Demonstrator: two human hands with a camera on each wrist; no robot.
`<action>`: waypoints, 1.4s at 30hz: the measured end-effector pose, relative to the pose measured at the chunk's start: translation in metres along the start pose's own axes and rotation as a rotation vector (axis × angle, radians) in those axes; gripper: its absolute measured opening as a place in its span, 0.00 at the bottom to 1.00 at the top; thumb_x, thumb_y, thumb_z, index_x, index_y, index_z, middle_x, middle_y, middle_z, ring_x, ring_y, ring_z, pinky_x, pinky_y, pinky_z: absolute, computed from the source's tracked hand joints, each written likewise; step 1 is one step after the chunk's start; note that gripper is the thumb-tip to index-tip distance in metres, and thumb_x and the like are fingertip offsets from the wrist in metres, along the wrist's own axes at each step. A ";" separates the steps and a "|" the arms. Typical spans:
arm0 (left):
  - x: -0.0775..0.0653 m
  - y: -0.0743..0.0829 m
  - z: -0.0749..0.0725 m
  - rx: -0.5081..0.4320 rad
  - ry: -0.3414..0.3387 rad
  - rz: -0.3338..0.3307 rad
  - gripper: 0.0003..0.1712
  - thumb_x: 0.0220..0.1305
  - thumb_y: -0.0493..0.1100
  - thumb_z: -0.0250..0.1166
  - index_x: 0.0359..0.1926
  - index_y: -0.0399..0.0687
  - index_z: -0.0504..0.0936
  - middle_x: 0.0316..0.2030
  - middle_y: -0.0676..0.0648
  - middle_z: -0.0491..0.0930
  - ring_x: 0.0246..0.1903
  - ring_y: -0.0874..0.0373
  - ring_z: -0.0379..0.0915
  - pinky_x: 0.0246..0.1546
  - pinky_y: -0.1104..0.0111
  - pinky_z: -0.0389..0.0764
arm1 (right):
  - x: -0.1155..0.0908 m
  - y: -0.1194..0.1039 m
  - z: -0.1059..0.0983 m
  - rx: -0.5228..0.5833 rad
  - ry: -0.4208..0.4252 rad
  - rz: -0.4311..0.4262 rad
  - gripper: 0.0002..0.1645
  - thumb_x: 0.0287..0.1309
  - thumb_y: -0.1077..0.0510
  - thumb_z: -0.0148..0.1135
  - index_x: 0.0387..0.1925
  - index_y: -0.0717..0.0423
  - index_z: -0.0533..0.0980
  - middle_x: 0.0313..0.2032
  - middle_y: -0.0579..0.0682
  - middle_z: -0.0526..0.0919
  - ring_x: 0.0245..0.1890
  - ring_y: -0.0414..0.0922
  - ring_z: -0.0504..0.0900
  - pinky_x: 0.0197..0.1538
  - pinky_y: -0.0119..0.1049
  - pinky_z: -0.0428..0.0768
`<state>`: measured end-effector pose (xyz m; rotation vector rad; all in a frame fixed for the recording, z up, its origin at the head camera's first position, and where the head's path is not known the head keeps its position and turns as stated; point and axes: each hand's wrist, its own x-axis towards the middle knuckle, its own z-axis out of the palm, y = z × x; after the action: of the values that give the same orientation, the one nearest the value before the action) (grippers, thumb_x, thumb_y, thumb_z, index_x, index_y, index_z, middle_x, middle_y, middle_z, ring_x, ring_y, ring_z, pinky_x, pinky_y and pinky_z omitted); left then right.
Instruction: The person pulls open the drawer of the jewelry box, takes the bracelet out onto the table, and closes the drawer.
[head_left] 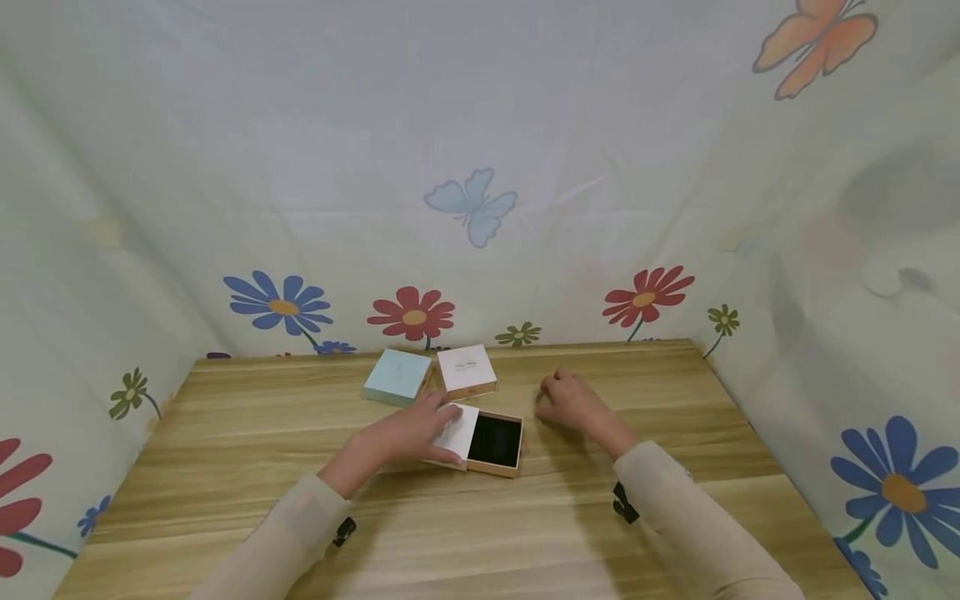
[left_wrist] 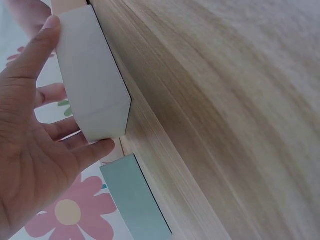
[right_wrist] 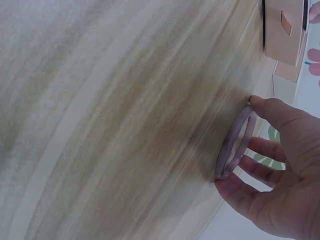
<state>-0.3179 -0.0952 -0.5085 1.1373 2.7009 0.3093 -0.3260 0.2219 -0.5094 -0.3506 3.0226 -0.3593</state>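
My left hand (head_left: 408, 431) grips a white drawer-style gift box (head_left: 463, 435) by its sleeve, thumb on one side and fingers on the other. Its tray (head_left: 496, 439), lined in black, is slid partway out toward the right. In the left wrist view the sleeve's plain white face (left_wrist: 92, 65) lies between thumb and fingers. Right of the box, my right hand (head_left: 573, 402) holds a pale purple bangle (right_wrist: 230, 140) at the tabletop. Thumb and fingers pinch it from opposite sides of the ring. In the head view the hand mostly hides it.
Behind the left hand sit a light blue box (head_left: 399, 375) and another white box (head_left: 466, 368) with small lettering, side by side. The wooden table (head_left: 480, 533) ends at a hanging cloth (head_left: 337, 167) printed with flowers and butterflies, which encloses the back and both sides.
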 end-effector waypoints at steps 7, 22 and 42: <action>0.000 0.000 0.000 -0.011 -0.002 -0.001 0.53 0.53 0.76 0.68 0.71 0.49 0.70 0.69 0.40 0.63 0.65 0.48 0.59 0.64 0.55 0.73 | 0.000 0.003 -0.004 0.049 -0.038 0.006 0.28 0.63 0.48 0.70 0.58 0.60 0.77 0.56 0.60 0.75 0.55 0.59 0.75 0.59 0.55 0.75; -0.001 -0.002 0.003 0.000 0.001 0.002 0.52 0.53 0.75 0.68 0.69 0.48 0.71 0.68 0.40 0.64 0.64 0.48 0.61 0.63 0.55 0.73 | 0.000 0.009 -0.006 0.037 -0.093 -0.086 0.22 0.68 0.54 0.61 0.59 0.61 0.77 0.58 0.64 0.75 0.60 0.62 0.74 0.65 0.58 0.69; -0.001 0.000 0.000 -0.018 0.007 0.000 0.52 0.53 0.75 0.68 0.70 0.47 0.70 0.70 0.40 0.63 0.67 0.48 0.58 0.66 0.55 0.70 | -0.015 -0.025 -0.021 -0.018 -0.028 -0.304 0.11 0.66 0.61 0.62 0.47 0.61 0.83 0.43 0.56 0.84 0.43 0.51 0.82 0.49 0.47 0.81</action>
<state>-0.3175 -0.0961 -0.5083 1.1331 2.6984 0.3373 -0.3083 0.2066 -0.4825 -0.8123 2.9455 -0.3416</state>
